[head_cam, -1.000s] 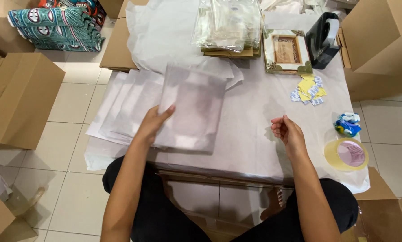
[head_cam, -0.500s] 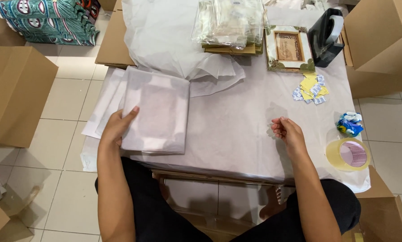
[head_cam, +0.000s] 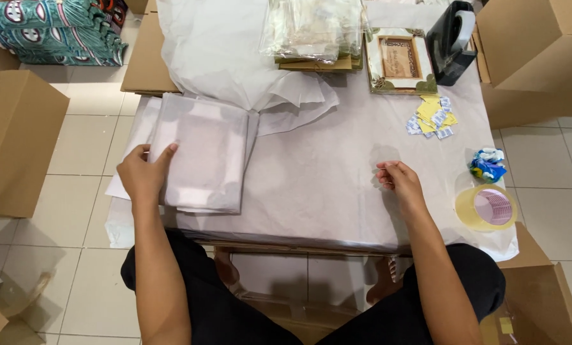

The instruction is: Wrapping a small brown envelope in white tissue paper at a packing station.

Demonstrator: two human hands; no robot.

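Head view. Stack of pale, translucent tissue-paper sheets [head_cam: 206,153] lies flat on the paper-covered counter [head_cam: 324,185], far left of the small wooden picture frame [head_cam: 401,61] and nearer the person than it. Long axis of the stack runs away from the body, tilted slightly.

Left hand [head_cam: 144,174] rests on the stack's left edge, fingers spread flat over the top sheet, thumb at the border; pressing, not gripping. It is the nearer hand.

Right hand [head_cam: 398,179] sits well apart to the right, below the frame, fingers loosely curled on bare counter, holding nothing visible. The stack lies leftward of it, across open counter.
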